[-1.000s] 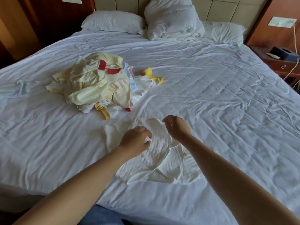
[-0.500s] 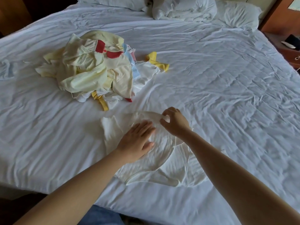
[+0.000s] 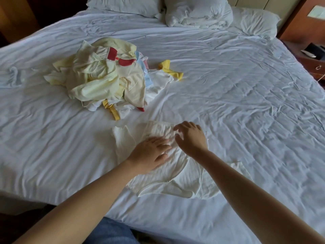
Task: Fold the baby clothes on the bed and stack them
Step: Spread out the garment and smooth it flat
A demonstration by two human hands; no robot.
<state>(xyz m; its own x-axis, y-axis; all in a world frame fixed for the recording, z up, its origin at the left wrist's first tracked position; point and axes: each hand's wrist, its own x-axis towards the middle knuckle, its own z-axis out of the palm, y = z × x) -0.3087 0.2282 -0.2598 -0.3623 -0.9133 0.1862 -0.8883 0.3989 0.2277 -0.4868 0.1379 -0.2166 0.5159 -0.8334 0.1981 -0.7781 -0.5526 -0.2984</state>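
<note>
- The white garment (image 3: 175, 178) lies spread on the bed (image 3: 246, 106), under both hands and close to the near edge of the mattress.
- The left hand (image 3: 149, 154) lies flat on the garment. Its fingers are straight and together, press the cloth down and grasp nothing.
- The right hand (image 3: 190, 139) is just beside the left fingertips, on the upper part of the garment. Its fingers are bent and spread with the tips on the cloth. This part is blurred, so I cannot tell if they pinch the cloth or only touch it.
- The upper hem of the garment runs just beyond the right fingertips. One sleeve (image 3: 123, 138) sticks out to the left of the left fingers.
- The lower edge of the garment lies behind the wrists, under the forearms, toward the person.
- The pile of baby clothes (image 3: 105, 78), pale yellow with red, blue and yellow parts, lies beyond the left fingers and a little to the left, apart from the garment.
- To the right of the right fingers there is only wrinkled sheet, as far as the bed's right edge.
- The pillows (image 3: 198, 13) lie far beyond the fingertips, at the head of the bed.
- A nightstand (image 3: 314, 62) stands past the right edge of the bed.
</note>
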